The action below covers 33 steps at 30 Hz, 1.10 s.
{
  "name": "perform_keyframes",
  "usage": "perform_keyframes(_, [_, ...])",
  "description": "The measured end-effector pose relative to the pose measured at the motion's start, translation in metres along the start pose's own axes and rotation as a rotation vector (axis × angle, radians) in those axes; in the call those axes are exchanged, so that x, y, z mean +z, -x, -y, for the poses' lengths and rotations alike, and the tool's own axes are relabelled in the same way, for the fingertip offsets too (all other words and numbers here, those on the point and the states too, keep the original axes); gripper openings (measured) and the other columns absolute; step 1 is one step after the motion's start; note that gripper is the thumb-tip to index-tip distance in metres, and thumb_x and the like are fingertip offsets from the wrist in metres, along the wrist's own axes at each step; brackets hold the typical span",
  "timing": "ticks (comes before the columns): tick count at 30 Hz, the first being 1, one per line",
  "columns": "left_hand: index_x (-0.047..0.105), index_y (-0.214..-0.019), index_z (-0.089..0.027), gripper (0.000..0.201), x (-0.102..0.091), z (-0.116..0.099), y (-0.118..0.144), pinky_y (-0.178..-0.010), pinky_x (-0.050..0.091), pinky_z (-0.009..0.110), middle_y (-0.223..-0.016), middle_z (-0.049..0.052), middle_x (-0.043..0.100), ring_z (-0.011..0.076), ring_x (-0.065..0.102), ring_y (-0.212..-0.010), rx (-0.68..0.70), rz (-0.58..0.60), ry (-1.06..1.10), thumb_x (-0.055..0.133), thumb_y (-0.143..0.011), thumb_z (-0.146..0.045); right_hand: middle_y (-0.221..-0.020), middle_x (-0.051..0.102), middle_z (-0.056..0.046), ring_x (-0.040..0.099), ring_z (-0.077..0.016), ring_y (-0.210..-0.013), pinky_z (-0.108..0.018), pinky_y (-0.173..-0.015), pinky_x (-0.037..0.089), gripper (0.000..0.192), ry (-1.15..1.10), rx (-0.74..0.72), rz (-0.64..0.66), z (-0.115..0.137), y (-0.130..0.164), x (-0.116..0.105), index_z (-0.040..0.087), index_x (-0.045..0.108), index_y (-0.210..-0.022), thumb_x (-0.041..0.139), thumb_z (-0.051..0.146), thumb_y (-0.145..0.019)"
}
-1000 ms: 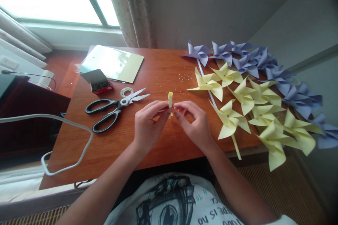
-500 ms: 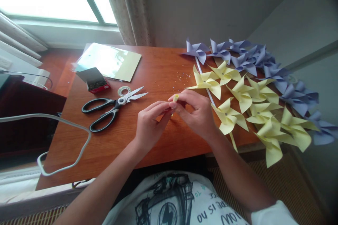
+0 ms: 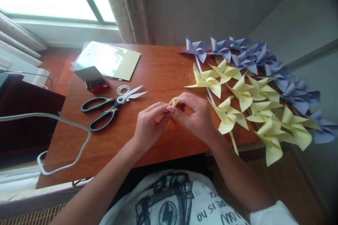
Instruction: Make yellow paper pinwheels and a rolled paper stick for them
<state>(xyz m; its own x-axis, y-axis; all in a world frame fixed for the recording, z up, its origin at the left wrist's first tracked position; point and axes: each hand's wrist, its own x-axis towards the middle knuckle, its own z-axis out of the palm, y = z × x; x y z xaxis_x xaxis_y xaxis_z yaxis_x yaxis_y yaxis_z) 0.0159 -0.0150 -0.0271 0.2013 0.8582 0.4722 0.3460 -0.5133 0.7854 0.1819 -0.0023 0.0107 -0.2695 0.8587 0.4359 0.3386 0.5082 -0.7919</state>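
pale yellow rolled paper tube (image 3: 175, 102) sits pinched between both hands over the middle of the brown wooden table (image 3: 111, 147). right hand (image 3: 194, 114) curls over it, fingertips closed on its top; left hand (image 3: 148, 124) grips it from below. black-handled scissors (image 3: 111, 107) lie just left, yellow paper pinwheels (image 3: 245, 107) to the right.

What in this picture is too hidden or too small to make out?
- Yellow roll, head view: mostly covered by left hand and right hand.
- Box contents: too small.
- Specks on table: too small.
- Purple pinwheels: overlap, uncountable.
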Motion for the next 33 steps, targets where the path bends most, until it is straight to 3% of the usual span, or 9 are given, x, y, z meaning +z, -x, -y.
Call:
perform_keyframes(15, [0.07, -0.09, -0.018, 0.009, 0.0, 0.0, 0.002, -0.072, 0.052, 0.019, -0.09, 0.004, 0.073, 0.011, 0.066, -0.077, -0.003, 0.022, -0.002, 0.062, -0.093, -0.013, -0.074, 0.065, 0.001, 0.056, -0.0126, -0.066, -0.026, -0.062, 0.045, 0.017, -0.012, 0.034, 0.011, -0.001, 0.002, 0.0, 0.02, 0.068, -0.084, 0.07, 0.036, -0.092])
perform_keyframes(20, [0.07, -0.094, -0.017, 0.01, 0.0, 0.001, 0.001, -0.074, 0.052, 0.018, -0.093, 0.004, 0.072, 0.0106, 0.066, -0.081, 0.005, 0.016, 0.026, 0.063, -0.092, -0.011, -0.089, 0.068, -0.003, 0.062, -0.0144, -0.078, -0.028, -0.069, 0.052, 0.006, -0.051, 0.01, -0.008, 0.004, 0.0, -0.003, 0.02, 0.073, -0.093, 0.07, 0.024, -0.091])
perform_keyframes(24, [0.071, -0.098, -0.018, 0.01, 0.0, 0.002, 0.002, -0.074, 0.055, 0.021, -0.093, 0.005, 0.072, 0.0128, 0.067, -0.082, -0.008, 0.023, 0.122, 0.064, -0.091, -0.014, -0.097, 0.072, -0.004, 0.065, -0.0144, -0.084, -0.028, -0.073, 0.054, 0.013, -0.153, -0.004, -0.006, 0.007, -0.003, -0.005, 0.021, 0.074, -0.1, 0.068, 0.014, -0.09])
perform_keyframes(29, [0.071, -0.101, -0.018, 0.014, 0.003, 0.001, 0.006, -0.071, 0.058, 0.025, -0.093, 0.006, 0.071, 0.0159, 0.069, -0.079, -0.21, 0.059, 0.412, 0.069, -0.089, -0.025, -0.091, 0.074, -0.003, 0.062, -0.0134, -0.073, -0.03, -0.071, 0.054, 0.009, -0.14, 0.051, -0.077, 0.007, -0.005, -0.001, 0.022, 0.075, -0.097, 0.072, 0.021, -0.089])
perform_keyframes(33, [0.072, -0.096, -0.015, 0.021, 0.002, -0.003, 0.006, -0.069, 0.058, 0.026, -0.084, 0.005, 0.071, 0.0168, 0.068, -0.075, -0.42, 0.067, 0.59, 0.078, -0.081, -0.028, -0.089, 0.075, -0.003, 0.068, -0.0153, -0.076, -0.031, -0.073, 0.057, 0.015, -0.254, 0.254, -0.1, 0.006, -0.008, 0.002, 0.021, 0.076, -0.099, 0.075, 0.029, -0.086])
